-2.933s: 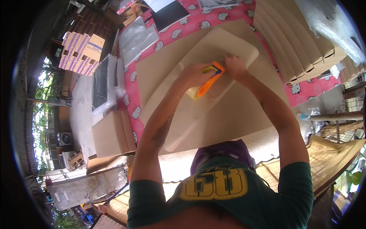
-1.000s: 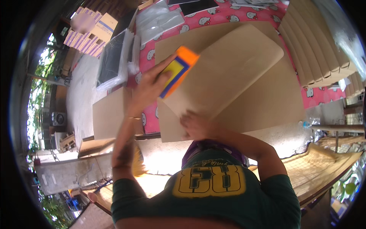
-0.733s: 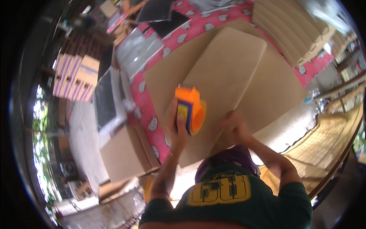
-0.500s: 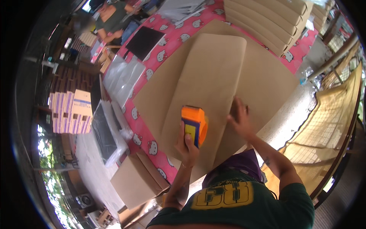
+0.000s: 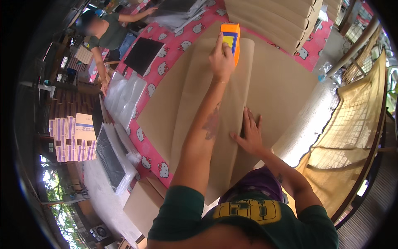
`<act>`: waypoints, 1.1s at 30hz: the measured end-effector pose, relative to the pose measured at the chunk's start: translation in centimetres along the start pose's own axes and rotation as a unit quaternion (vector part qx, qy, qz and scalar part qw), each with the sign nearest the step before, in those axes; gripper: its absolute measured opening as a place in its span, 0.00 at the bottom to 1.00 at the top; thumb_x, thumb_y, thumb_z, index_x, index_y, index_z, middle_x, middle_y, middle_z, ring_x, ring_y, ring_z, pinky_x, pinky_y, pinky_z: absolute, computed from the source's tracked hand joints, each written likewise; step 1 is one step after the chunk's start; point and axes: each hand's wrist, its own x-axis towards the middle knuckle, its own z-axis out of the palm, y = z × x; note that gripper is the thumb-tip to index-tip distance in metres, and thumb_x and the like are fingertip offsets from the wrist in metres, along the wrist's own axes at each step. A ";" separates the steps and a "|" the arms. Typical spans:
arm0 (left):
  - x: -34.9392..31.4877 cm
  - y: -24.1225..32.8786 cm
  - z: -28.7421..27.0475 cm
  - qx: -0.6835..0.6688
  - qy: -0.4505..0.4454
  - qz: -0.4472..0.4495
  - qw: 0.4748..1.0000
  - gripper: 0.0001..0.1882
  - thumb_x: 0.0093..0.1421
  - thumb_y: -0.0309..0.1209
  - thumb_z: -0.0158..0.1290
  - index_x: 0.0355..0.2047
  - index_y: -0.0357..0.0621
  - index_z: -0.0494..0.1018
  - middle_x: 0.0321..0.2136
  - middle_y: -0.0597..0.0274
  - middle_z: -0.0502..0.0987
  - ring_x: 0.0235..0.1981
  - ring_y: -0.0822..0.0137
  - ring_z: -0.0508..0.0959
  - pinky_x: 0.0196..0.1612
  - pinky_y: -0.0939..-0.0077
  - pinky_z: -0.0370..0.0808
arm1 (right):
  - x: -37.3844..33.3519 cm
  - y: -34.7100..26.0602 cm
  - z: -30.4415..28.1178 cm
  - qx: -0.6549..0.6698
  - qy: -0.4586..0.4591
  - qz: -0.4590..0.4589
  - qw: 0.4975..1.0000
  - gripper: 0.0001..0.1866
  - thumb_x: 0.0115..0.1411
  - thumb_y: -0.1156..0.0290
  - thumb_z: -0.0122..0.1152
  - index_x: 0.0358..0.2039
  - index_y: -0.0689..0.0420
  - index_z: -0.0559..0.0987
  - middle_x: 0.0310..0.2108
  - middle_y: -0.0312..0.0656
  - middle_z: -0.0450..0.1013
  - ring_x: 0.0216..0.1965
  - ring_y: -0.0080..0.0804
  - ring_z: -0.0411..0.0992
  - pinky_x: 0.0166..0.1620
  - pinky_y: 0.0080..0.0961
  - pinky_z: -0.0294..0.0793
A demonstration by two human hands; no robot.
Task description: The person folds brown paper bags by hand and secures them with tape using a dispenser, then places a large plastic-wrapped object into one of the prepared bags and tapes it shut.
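Note:
A large sheet of brown kraft paper (image 5: 282, 91) lies on the table, with a long folded brown paper piece (image 5: 186, 112) on top of it. My left hand (image 5: 222, 62) grips an orange and blue tape dispenser (image 5: 236, 41) at the far end of that folded piece, my arm stretched over the paper. Fingers spread, my right hand (image 5: 250, 135) rests flat along the right edge of the fold, nearer to me. Whether tape runs out from under the dispenser cannot be seen.
Brown wrapped bundles (image 5: 269, 20) are stacked at the far right. Plastic sleeves (image 5: 124, 95) and a black board (image 5: 144, 54) lie left on the pink patterned tablecloth (image 5: 182, 52). A co-worker (image 5: 110, 33) reaches over the far left side. A brown carton (image 5: 143, 203) stands near left.
My left hand has carried the tape dispenser away from me to the paper's far end. My right hand has flattened against the fold's edge. The co-worker's arms have spread toward the plastic sleeves.

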 end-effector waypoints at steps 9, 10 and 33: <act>-19.4 1.0 -18.7 -0.092 -0.079 -0.012 0.993 0.25 0.70 0.31 0.40 0.63 0.29 0.62 0.61 0.43 0.68 0.60 0.59 0.71 0.60 0.67 0.68 | -0.1 0.2 0.1 -0.002 0.006 -0.011 1.000 0.57 0.55 0.38 0.57 0.73 0.56 0.41 0.71 0.53 0.49 0.73 0.47 0.45 0.70 0.59 0.28; -21.8 2.2 -21.7 -0.073 -0.082 -0.026 0.994 0.24 0.69 0.30 0.40 0.63 0.30 0.62 0.59 0.42 0.70 0.59 0.56 0.72 0.60 0.67 0.68 | -0.1 0.6 0.2 -0.008 0.009 -0.009 1.000 0.56 0.56 0.38 0.57 0.73 0.56 0.41 0.71 0.53 0.49 0.73 0.47 0.45 0.70 0.58 0.29; -16.2 -16.2 -28.1 0.002 -0.177 -0.358 0.917 0.40 0.65 0.58 0.48 0.61 0.33 0.66 0.58 0.45 0.71 0.58 0.57 0.71 0.59 0.65 0.67 | -0.2 -1.1 5.7 0.320 0.052 0.068 0.943 0.32 0.71 0.56 0.43 0.68 0.64 0.55 0.65 0.61 0.58 0.67 0.55 0.55 0.67 0.43 0.52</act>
